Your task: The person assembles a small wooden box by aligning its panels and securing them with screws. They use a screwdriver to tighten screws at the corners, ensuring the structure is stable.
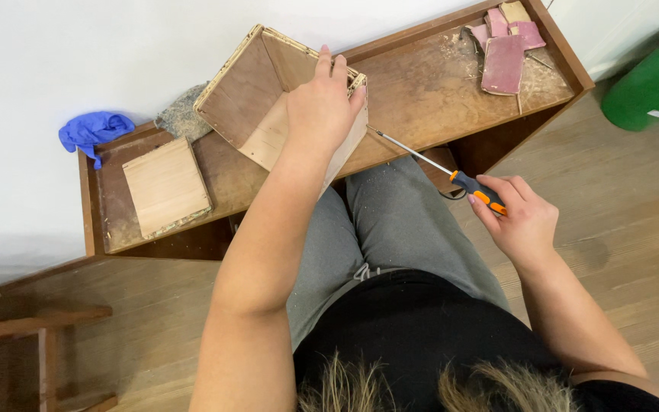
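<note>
An open plywood box (249,84) lies tilted on a low brown wooden bench (429,84). My left hand (319,111) grips the box's near side wall, fingers curled over its top edge. My right hand (519,217) holds a screwdriver (451,175) with a black and orange handle. Its thin metal shaft points up-left, and the tip touches the outer side of the box next to my left hand. My grey-trousered legs sit under the bench edge.
A square plywood panel (165,187) lies on the bench's left end, with a grey pad (183,116) and a blue glove (91,131) beyond it. Pinkish sandpaper sheets (505,57) lie at the right end. A green bin (646,88) stands on the wooden floor at right.
</note>
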